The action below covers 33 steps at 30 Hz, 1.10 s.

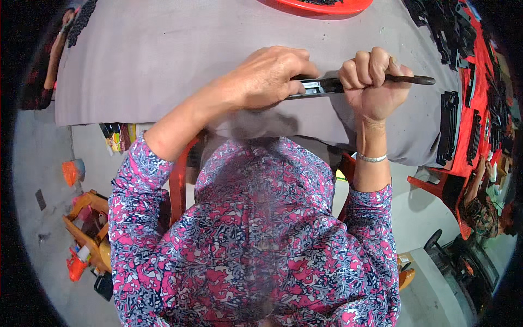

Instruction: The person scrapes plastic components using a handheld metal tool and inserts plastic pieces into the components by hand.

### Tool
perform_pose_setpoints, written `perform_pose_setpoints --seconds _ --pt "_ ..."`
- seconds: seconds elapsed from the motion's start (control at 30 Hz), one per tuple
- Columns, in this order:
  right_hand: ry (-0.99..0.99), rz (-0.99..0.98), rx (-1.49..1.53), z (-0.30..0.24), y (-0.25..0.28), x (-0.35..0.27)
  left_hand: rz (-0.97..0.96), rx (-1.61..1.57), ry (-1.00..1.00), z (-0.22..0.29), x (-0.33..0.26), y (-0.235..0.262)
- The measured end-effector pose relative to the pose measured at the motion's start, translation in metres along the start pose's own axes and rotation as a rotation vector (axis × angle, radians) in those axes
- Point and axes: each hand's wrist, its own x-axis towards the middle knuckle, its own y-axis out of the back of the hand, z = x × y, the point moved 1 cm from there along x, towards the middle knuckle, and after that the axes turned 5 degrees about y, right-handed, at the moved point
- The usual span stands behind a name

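Note:
Between my two hands, above the cloth-covered table, is a long, narrow black part [330, 85] with a shiny metal piece [311, 85] set in it; its exact kind I cannot make out. My left hand [271, 76] pinches its left end, thumb and fingers bent over it. My right hand [375, 82] is closed in a fist around the right side. A dark, round-tipped end [422, 80] sticks out past that fist. Whether this end belongs to the same part or is a separate tool, the fingers hide.
A red tray [327, 10] with small black pieces stands at the table's far edge. Long black parts [448, 128] lie along the right on red cloth. Grey cloth [163, 65] covers the table. Red chairs [433, 185] stand lower right; other people appear at both sides.

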Motion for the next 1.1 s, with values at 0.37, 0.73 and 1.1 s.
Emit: perform_pose_setpoints --seconds 0.37,0.73,1.1 --pt "-0.043 0.031 -0.055 -0.004 -0.005 0.000 0.218 -0.064 0.212 0.007 0.002 -0.017" --pt "0.058 -0.030 0.051 -0.010 -0.016 -0.002 0.377 -0.081 0.066 0.007 -0.002 -0.027" --pt "0.038 -0.048 -0.009 -0.009 -0.013 0.002 0.330 -0.022 0.160 0.012 0.003 -0.026"
